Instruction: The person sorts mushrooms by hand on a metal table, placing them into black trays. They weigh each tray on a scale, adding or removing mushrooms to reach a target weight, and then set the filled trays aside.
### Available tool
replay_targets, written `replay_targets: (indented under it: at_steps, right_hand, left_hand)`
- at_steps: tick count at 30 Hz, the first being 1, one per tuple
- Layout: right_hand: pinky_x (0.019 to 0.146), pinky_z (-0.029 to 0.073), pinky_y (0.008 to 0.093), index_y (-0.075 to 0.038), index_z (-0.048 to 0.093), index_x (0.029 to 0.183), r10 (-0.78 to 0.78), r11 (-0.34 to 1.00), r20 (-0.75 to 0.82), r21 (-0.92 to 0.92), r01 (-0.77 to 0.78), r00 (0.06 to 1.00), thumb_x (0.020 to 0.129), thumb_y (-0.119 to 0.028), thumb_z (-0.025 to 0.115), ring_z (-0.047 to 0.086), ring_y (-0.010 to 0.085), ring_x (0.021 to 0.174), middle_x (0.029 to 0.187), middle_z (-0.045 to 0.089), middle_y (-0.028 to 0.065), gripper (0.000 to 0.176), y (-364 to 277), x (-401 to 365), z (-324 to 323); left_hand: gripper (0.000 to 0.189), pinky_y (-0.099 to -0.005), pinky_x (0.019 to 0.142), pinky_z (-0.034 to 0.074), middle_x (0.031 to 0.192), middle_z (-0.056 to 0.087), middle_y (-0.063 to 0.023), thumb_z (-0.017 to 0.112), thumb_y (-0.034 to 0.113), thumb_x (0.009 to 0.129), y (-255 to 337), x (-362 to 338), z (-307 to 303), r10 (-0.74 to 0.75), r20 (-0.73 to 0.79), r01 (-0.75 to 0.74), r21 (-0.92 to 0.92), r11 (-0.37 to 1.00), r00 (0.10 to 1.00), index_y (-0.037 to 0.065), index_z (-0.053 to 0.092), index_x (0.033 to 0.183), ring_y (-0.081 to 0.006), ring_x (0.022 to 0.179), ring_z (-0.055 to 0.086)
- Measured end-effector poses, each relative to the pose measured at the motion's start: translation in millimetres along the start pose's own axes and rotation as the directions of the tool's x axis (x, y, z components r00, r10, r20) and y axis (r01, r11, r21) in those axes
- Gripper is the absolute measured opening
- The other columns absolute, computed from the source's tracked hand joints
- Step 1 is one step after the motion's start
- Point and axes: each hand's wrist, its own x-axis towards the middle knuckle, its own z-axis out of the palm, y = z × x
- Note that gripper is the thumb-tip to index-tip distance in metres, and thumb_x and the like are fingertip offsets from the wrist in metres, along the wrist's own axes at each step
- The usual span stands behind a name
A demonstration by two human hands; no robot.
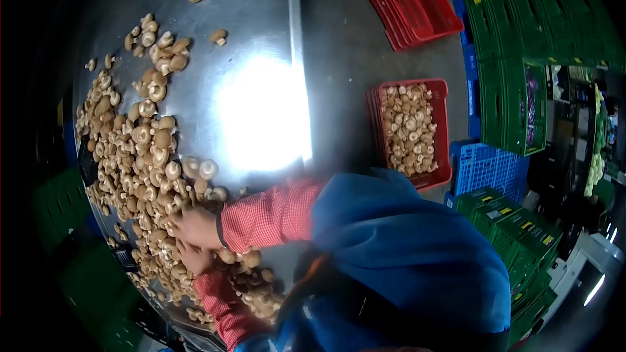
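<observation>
The mushrooms (141, 134) lie in a broad, loose heap along the far side of the tabletop (255, 10), and the right hand (201, 227) and left hand (194, 259) are down among them, close together, the fingers too blurred and hidden to tell how far they are spread or whether they have hold of any. Each mushroom should prove light, slightly springy and easily bruised, best taken by the stem or lightly around the cap, without squeezing.
</observation>
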Motion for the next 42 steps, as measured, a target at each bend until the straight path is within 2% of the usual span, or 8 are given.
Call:
replay_targets:
  at_steps: [6,10,13,17,20,26,33,42]
  right_hand:
    - [0.038,0.039,0.0321,0.001,0.063,0.086,-0.127,0.878,0.325,0.477,-0.046,0.937,0.071,-0.015,0.064,0.046,0.0149,0.044,0.073,0.057,0.0028,0.022,-9,-58,-48]
    - [0.071,0.049,0.0446,-0.004,0.06,0.093,0.21,0.696,0.221,0.65,-0.304,0.952,0.08,-0.022,0.068,0.058,0.0302,0.079,0.09,0.056,0.0129,0.023,48,-134,-182]
    - [0.081,0.05,0.0396,-0.002,0.063,0.105,0.556,0.744,0.136,0.359,-0.564,0.82,0.079,-0.017,0.069,0.061,0.0315,0.093,0.104,0.062,0.016,0.03,91,-225,-210]
    - [0.088,0.051,0.0391,-0.006,0.06,0.125,0.863,0.499,0.144,-0.084,-0.863,0.485,0.085,-0.037,0.067,0.063,0.0399,0.103,0.124,0.061,0.0219,0.051,138,-349,-262]
    - [0.077,0.053,0.0412,-0.004,0.058,0.124,0.899,0.265,-0.02,-0.771,-0.579,0.438,0.083,-0.04,0.07,0.066,0.0369,0.093,0.114,0.064,0.0216,0.056,150,-395,-270]
    - [0.071,0.052,0.04,-0.004,0.063,0.109,0.418,0.84,-0.151,-0.311,-0.444,0.896,0.088,-0.023,0.067,0.065,0.0344,0.083,0.102,0.066,0.0159,0.028,152,-221,-252]
    - [0.069,0.051,0.0402,-0.008,0.063,0.111,0.134,0.983,0.006,0.125,-0.134,0.991,0.088,-0.023,0.066,0.065,0.0324,0.082,0.098,0.064,0.0134,0.028,112,33,-134]
    - [0.065,0.052,0.0434,-0.014,0.059,0.118,-0.111,0.991,0.284,0.1,0.086,0.952,0.081,-0.013,0.06,0.061,0.0301,0.097,0.102,0.055,0.0179,0.037,107,106,-29]
  left_hand:
    - [0.065,-0.049,0.108,0.036,0.144,0.047,-0.0176,0.061,0.042,0.091,14,-49,-34,0.03,-0.095,-0.035,-0.051,0.998,0.995,0.013,0.043,0.146,-0.0398,0.133,0.041]
    - [0.052,-0.0451,0.11,0.034,0.144,0.048,-0.0174,0.052,0.041,0.096,-20,-87,-13,-0.155,0.107,0.171,-0.158,0.973,0.982,0.016,0.05,0.142,-0.0379,0.129,0.045]
    - [0.068,-0.0715,0.105,0.022,0.149,0.043,-0.0105,0.054,0.045,0.092,-14,-121,-24,-0.348,0.175,0.354,-0.005,0.935,0.921,0.028,0.028,0.153,-0.0313,0.137,0.041]
    - [0.071,-0.053,0.112,0.029,0.149,0.041,-0.0136,0.065,0.048,0.085,-53,-170,2,-0.4,0.013,0.399,-0.092,0.912,0.917,0.02,0.041,0.146,-0.0395,0.137,0.034]
    - [0.072,-0.0474,0.111,0.033,0.147,0.04,-0.0191,0.073,0.038,0.081,-69,-202,6,-0.44,-0.079,0.423,-0.166,0.891,0.895,0.015,0.044,0.143,-0.0427,0.134,0.037]
    - [0.074,-0.0458,0.107,0.036,0.138,0.046,-0.0233,0.076,0.024,0.077,-38,-196,-20,-0.52,-0.35,0.352,-0.443,0.825,0.779,0.005,0.043,0.141,-0.0417,0.127,0.045]
    - [0.074,-0.057,0.105,0.03,0.135,0.045,-0.0205,0.077,0.042,0.071,113,-115,-68,0.013,-0.33,-0.159,-0.419,0.894,0.944,0.009,0.051,0.131,-0.0424,0.124,0.041]
    - [0.068,-0.0605,0.111,0.021,0.14,0.049,-0.0106,0.074,0.046,0.074,91,-136,-34,-0.095,-0.091,0.054,-0.381,0.923,0.991,0.011,0.055,0.13,-0.0316,0.133,0.041]
